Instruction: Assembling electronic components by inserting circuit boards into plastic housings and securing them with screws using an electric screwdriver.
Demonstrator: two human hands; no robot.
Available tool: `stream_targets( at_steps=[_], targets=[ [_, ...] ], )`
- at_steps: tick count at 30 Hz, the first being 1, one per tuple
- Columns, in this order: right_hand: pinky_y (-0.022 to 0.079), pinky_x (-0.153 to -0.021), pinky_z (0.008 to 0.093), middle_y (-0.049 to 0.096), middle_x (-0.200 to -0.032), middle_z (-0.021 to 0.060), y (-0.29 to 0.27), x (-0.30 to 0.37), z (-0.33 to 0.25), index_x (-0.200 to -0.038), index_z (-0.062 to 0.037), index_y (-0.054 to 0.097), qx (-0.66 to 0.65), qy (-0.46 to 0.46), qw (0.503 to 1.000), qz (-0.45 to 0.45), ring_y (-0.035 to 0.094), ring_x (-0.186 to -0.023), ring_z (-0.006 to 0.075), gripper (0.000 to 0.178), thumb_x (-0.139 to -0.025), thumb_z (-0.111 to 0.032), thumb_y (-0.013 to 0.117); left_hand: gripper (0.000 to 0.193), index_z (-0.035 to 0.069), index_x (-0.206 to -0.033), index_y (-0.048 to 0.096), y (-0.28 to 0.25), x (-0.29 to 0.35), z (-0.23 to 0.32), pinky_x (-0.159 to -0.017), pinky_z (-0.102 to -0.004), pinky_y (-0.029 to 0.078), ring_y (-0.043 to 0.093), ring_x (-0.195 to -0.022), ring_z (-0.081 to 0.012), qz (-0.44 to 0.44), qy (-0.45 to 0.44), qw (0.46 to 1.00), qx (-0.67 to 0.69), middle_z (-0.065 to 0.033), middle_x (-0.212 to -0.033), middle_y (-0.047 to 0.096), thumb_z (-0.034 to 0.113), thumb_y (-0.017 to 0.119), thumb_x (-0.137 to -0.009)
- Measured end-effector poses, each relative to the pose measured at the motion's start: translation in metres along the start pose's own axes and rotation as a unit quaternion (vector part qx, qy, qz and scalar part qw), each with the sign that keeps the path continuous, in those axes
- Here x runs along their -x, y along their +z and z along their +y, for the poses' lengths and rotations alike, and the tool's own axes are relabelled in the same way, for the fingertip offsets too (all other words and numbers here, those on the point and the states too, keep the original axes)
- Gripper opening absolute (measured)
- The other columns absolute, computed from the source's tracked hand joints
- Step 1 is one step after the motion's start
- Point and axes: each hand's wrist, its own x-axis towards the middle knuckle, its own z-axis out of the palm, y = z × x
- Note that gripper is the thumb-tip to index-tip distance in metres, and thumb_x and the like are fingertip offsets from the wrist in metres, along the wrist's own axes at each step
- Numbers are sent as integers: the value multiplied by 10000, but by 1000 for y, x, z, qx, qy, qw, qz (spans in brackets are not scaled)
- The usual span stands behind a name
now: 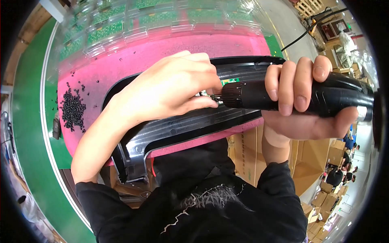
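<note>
My right hand (302,91) is wrapped round a black electric screwdriver (253,95), held nearly level with its nose pointing left. Just in front of that nose, my left hand (174,83) is closed, thumb and fingertips pinched at the bit. What lies between those fingertips is too small and covered to make out. Beneath both hands is a long black plastic housing (182,126), its near edge reaching toward my lap. A bit of green circuit board (231,82) shows inside it beside the screwdriver's nose; the rest is hidden by my left hand and the tool.
A heap of small black screws (73,109) lies at the left on the pink mat (162,46). Clear plastic trays with green circuit boards (109,32) line the far side. A black cable (314,28) runs at upper right. Cardboard boxes (247,156) stand below the table's near right edge.
</note>
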Motion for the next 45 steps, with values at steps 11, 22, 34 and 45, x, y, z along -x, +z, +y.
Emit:
stream_targets(
  at_steps=[11,22,34,45],
  targets=[
    [405,-574,270,502,-672,-37,0,4,-16,-1015,-72,518,5,8,998,64,480,-517,83,593,-817,-627,587,132,21,-805,691,-7,2,1,-692,-348,456,614,-779,-237,-5,-33,997,-76,-59,-770,663,62,757,-698],
    [447,-595,272,534,-684,-37,-7,-5,-26,-1030,-86,500,88,-26,994,-58,524,-538,84,577,-795,-597,627,188,11,-847,694,-4,-2,6,-726,-346,464,631,-795,-236,14,-33,999,16,-68,-824,684,86,781,-698],
    [363,-505,285,471,-590,2,-27,17,-15,-984,-21,511,175,76,972,137,416,-458,115,625,-851,-632,506,406,34,-1117,619,-1,1,6,-993,-418,413,505,-1146,-308,-58,-123,987,-85,-102,-1241,548,134,736,-740],
    [340,-465,266,447,-565,-2,-42,18,-2,-937,-14,512,187,92,966,154,377,-421,94,605,-873,-614,472,343,36,-1062,639,-2,-1,8,-991,-433,403,472,-1163,-304,-102,-136,978,-117,-69,-1205,553,125,728,-742]
  ],
)
